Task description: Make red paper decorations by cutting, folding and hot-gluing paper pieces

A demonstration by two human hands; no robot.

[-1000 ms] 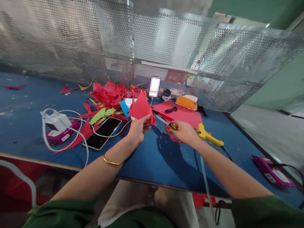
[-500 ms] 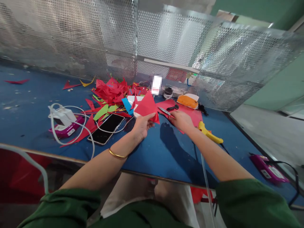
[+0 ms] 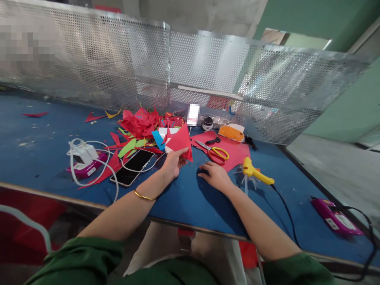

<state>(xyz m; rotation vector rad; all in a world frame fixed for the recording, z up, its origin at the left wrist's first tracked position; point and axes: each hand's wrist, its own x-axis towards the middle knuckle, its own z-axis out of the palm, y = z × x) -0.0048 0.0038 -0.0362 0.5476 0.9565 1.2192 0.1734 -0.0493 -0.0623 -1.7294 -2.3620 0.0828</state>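
Looking down on a blue worktop (image 3: pixel 184 202), scuffed and dotted with pale flecks. Clamping folded red paper (image 3: pixel 179 142) by a lower corner in the grip of the left hand (image 3: pixel 172 164), around the middle of the worktop. Holding the right hand (image 3: pixel 218 176) low over the near side with thumb and fingers slightly apart, near red-and-yellow scissors (image 3: pixel 221 152) lying on flat red sheets (image 3: pixel 239 152). Littered on the left with a heap of crumpled red paper (image 3: pixel 141 122), green scraps (image 3: pixel 127 148), a dark-screened phone (image 3: pixel 133 168) and a white charger (image 3: pixel 84 152) set on a purple box (image 3: pixel 89 169). Occupied on the right by a yellow glue gun (image 3: pixel 258 173) with a trailing black cord (image 3: pixel 286 208). Bounded along the far edge by a tall, shiny perforated metal screen (image 3: pixel 202 67). Opening beyond onto a grey wall (image 3: pixel 190 16) and, at right, a green wall (image 3: pixel 353 107).
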